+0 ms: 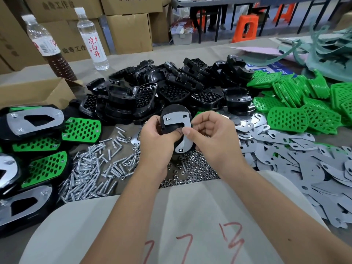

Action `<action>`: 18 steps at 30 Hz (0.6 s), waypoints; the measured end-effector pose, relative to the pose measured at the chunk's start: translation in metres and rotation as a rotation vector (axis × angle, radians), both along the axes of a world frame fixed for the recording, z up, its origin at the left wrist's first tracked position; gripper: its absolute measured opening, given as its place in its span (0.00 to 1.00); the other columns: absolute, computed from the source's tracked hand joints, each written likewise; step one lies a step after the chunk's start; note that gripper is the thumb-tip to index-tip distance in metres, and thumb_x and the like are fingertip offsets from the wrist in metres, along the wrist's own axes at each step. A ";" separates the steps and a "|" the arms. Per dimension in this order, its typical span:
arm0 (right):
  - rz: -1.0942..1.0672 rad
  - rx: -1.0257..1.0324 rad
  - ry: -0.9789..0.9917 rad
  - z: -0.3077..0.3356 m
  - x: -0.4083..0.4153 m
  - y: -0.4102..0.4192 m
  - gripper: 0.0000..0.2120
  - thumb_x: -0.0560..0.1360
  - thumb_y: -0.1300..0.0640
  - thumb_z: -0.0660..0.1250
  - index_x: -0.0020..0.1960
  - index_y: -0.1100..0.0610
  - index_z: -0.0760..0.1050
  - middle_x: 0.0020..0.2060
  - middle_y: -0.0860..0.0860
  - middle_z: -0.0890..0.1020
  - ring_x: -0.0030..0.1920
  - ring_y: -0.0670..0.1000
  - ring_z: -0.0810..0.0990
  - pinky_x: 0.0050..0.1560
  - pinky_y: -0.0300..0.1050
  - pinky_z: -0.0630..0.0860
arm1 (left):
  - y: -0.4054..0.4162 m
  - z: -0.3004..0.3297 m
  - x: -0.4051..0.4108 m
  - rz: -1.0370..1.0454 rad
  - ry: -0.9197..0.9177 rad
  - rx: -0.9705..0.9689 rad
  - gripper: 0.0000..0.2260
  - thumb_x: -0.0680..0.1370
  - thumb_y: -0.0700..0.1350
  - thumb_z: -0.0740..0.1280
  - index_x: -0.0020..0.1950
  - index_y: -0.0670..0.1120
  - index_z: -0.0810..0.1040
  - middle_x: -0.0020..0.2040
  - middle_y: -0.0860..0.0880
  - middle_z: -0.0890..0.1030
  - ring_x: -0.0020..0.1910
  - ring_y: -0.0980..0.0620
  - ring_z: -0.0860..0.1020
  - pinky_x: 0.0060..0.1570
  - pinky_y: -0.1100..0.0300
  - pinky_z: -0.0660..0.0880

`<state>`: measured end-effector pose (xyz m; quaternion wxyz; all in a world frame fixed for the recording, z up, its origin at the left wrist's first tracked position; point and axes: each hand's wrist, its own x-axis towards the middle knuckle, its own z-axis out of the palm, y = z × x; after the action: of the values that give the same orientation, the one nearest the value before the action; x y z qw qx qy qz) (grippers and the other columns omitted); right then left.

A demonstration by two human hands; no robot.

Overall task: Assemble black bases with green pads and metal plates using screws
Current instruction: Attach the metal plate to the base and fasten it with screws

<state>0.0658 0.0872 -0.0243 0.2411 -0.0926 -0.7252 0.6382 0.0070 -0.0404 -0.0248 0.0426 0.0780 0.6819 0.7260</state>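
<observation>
You hold a black base (172,119) up over the middle of the bench (200,52), a metal plate (179,121) lying on its face; your left hand (156,141) grips the base from the left with the thumb curled onto it, and your right hand (213,138) pinches the plate's right edge between thumb and fingers. Below your hands lie loose screws (91,174) and a heap of nuts (192,170) – both near the front edge. Behind the base a big pile of bases (171,88) fills the bench's middle. Green pads (297,105) are stacked toward the right edge, and grey plates (304,159) spread across the front right corner. Finished units (38,141) crowd the left edge, beside an open carton (38,92). Two bottles (91,37) stand at the back left corner – one clear, one with dark liquid low in it. The bench is covered in beige sheet; cardboard boxes (129,29) stand behind it, and an orange stool (246,27) sits farther back.
</observation>
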 end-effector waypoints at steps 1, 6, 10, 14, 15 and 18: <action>-0.007 0.006 -0.002 0.000 0.000 -0.001 0.10 0.72 0.58 0.80 0.47 0.54 0.79 0.37 0.53 0.84 0.36 0.49 0.81 0.38 0.49 0.78 | 0.001 0.000 0.000 0.009 0.005 -0.002 0.11 0.73 0.33 0.75 0.48 0.46 0.80 0.44 0.49 0.87 0.43 0.52 0.83 0.45 0.51 0.81; -0.034 0.018 -0.049 -0.003 -0.001 -0.001 0.09 0.73 0.53 0.80 0.42 0.53 0.80 0.35 0.54 0.85 0.31 0.49 0.78 0.37 0.50 0.78 | 0.005 -0.001 0.004 0.063 0.036 -0.010 0.11 0.74 0.34 0.74 0.48 0.47 0.78 0.46 0.47 0.86 0.44 0.51 0.82 0.48 0.48 0.81; 0.041 0.015 -0.051 -0.001 -0.001 -0.002 0.06 0.76 0.56 0.76 0.42 0.56 0.83 0.36 0.57 0.85 0.30 0.51 0.78 0.35 0.47 0.76 | 0.006 -0.004 0.003 0.083 0.055 0.019 0.11 0.75 0.34 0.75 0.49 0.48 0.78 0.42 0.53 0.85 0.42 0.57 0.82 0.42 0.58 0.81; 0.078 -0.022 -0.050 0.000 -0.001 -0.001 0.06 0.77 0.60 0.75 0.43 0.60 0.83 0.37 0.63 0.84 0.32 0.55 0.78 0.35 0.47 0.76 | 0.007 -0.006 0.002 0.104 0.070 0.031 0.12 0.75 0.34 0.75 0.48 0.49 0.78 0.40 0.56 0.84 0.40 0.60 0.82 0.38 0.66 0.79; 0.088 -0.033 -0.050 0.000 -0.001 0.000 0.06 0.77 0.61 0.75 0.43 0.61 0.82 0.37 0.64 0.84 0.33 0.56 0.78 0.36 0.48 0.76 | 0.007 -0.007 0.002 0.109 0.077 0.029 0.12 0.75 0.34 0.75 0.48 0.49 0.78 0.40 0.57 0.84 0.40 0.60 0.82 0.38 0.66 0.78; 0.116 -0.053 -0.051 0.000 -0.001 -0.001 0.06 0.77 0.62 0.74 0.43 0.63 0.82 0.38 0.66 0.84 0.35 0.59 0.78 0.37 0.49 0.76 | 0.007 -0.007 0.003 0.134 0.100 0.020 0.12 0.75 0.34 0.75 0.47 0.50 0.77 0.39 0.58 0.84 0.39 0.61 0.81 0.39 0.65 0.78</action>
<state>0.0650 0.0867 -0.0238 0.1827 -0.0730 -0.7182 0.6675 0.0099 -0.0333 -0.0320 -0.0408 0.0686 0.6796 0.7292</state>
